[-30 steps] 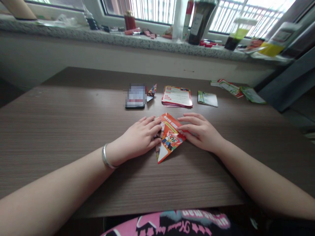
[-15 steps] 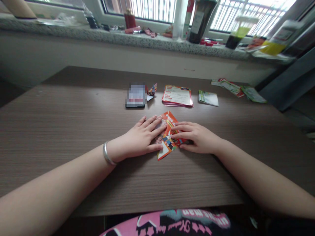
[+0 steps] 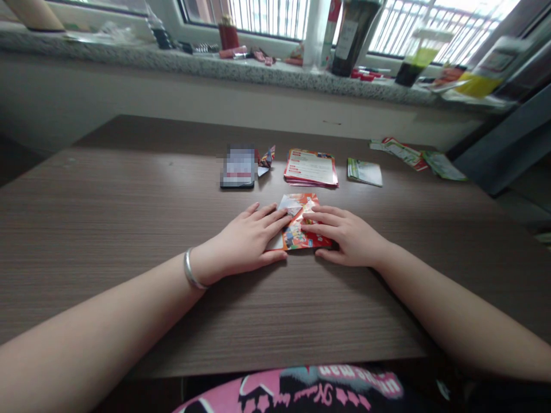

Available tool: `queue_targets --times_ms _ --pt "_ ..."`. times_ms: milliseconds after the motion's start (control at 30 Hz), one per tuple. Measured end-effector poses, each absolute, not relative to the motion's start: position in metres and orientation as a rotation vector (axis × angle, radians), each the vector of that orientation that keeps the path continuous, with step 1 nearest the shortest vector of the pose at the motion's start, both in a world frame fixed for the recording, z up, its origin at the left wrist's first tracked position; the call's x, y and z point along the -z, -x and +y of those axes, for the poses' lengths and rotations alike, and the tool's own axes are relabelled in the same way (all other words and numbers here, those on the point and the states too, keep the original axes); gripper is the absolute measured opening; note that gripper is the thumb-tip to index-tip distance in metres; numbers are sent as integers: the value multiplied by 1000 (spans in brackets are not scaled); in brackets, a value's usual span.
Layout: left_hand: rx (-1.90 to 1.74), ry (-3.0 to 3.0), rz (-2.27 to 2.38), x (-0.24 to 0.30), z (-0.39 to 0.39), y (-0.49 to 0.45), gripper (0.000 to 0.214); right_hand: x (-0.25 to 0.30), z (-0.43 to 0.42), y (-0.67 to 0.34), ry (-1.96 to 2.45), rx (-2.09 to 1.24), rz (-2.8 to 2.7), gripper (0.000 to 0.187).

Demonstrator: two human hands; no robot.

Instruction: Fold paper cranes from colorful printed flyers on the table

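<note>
A folded sheet of printed paper (image 3: 297, 235), orange-red with white and coloured patches, lies flat on the table in front of me. My left hand (image 3: 252, 238) rests palm down over its left side, fingers stretched out and spread. From the other side my right hand (image 3: 348, 238) lies on the sheet's right part, its fingers extended and slightly apart. Both hands press the paper from above, neither grips it. Parts of the sheet are hidden beneath the fingers.
Beyond the paper lie a phone (image 3: 238, 167) with a blurred screen, a small folded paper piece (image 3: 267, 159), a stack of printed sheets (image 3: 311, 167) and a smaller stack (image 3: 364, 172). Green and red slips (image 3: 407, 154) sit far right. Bottles and small items crowd the windowsill (image 3: 258, 70).
The paper has turned, so its lower edge now runs roughly level instead of pointing down toward me. A pale patch shows at its upper left. Both hands stay nearly in place.
</note>
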State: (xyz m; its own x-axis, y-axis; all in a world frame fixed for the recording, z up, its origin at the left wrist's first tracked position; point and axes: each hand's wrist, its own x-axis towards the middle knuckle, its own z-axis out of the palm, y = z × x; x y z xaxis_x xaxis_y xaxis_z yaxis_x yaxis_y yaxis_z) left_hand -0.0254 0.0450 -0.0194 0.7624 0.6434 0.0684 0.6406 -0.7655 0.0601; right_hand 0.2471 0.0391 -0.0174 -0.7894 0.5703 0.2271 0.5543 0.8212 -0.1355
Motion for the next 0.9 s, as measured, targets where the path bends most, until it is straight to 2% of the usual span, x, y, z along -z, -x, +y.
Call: queue_targets --times_ms 267,367,500,633,900 --pt "-181 -2960 898 20 48 24 50 16 41 -247 714 -25 -2779 37" --pt "-219 -2972 861 20 49 24 48 16 40 -246 658 -26 -2794 30" --pt "-317 -2988 824 19 49 23 45 14 37 -244 713 -68 -2748 26" --pt "-430 -2983 824 15 48 21 29 11 33 -244 872 -122 -2709 25" --pt "-330 -3016 772 17 44 21 36 8 42 -254 1115 -375 -2578 25"
